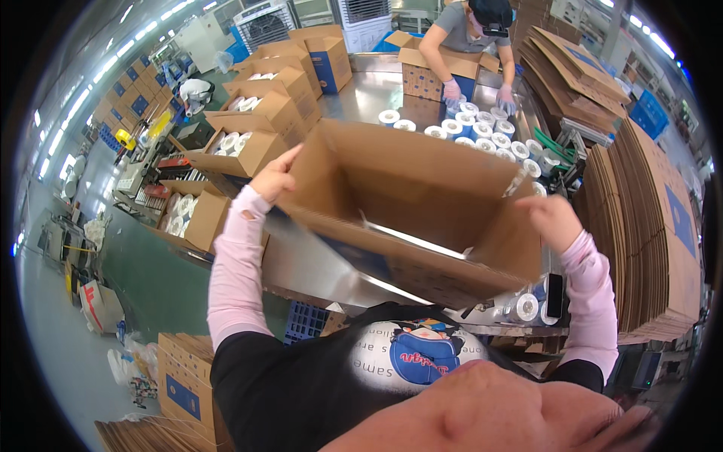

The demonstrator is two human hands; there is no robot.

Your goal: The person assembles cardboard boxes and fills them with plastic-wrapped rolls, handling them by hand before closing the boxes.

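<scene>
Wearing a shirt, holding an open box above the near edge of the tabletop, pinching opposite ends with left hand and right hand, probably to keep it square.

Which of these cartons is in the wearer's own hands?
The large central carton, left hand on its left end, right hand on its right; neither holds the row of cartons at left or the co-worker's carton.
</scene>
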